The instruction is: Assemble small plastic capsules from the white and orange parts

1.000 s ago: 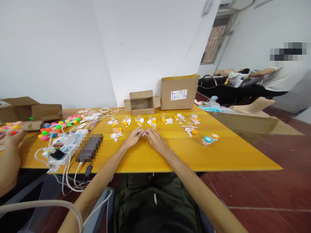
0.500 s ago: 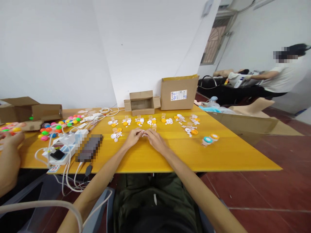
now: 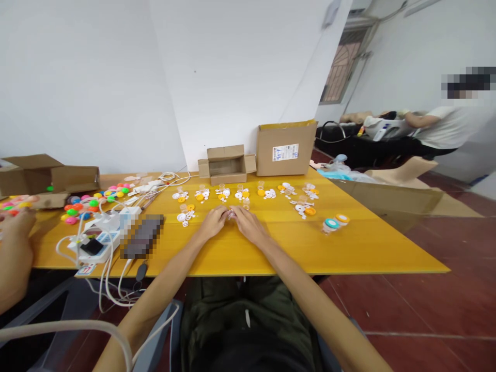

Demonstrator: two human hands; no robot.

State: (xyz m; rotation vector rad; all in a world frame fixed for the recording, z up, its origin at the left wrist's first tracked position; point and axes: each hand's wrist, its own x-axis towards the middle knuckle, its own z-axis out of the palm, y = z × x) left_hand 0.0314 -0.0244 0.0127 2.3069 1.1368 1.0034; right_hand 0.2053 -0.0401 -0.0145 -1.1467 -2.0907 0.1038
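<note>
Over the middle of the wooden table, my left hand (image 3: 214,222) and my right hand (image 3: 249,224) meet, fingertips closed around a small white plastic part (image 3: 231,213). Its exact shape is mostly hidden by the fingers. Small white discs and wheel-like pieces (image 3: 185,223) lie left of my left hand. Beyond both hands, several little heaps hold white pieces, yellow-orange rings (image 3: 199,197) and clear plastic cups (image 3: 261,184). Another heap with an orange ring (image 3: 310,211) lies to the right. Farther right stand two small clear containers, one with a teal lid (image 3: 331,223), one with an orange lid (image 3: 342,219).
An open small carton (image 3: 227,168) and a closed box (image 3: 287,150) stand at the back. Left are a power strip (image 3: 110,237) with cables, a dark phone-like slab (image 3: 142,236), colourful balls (image 3: 83,206) and a co-worker's hand (image 3: 17,225). Another person sits at far right.
My fingers have shifted slightly around the white part, and more of it shows between them. The co-worker's hand at left moved a little. The person at right changed arm position.
</note>
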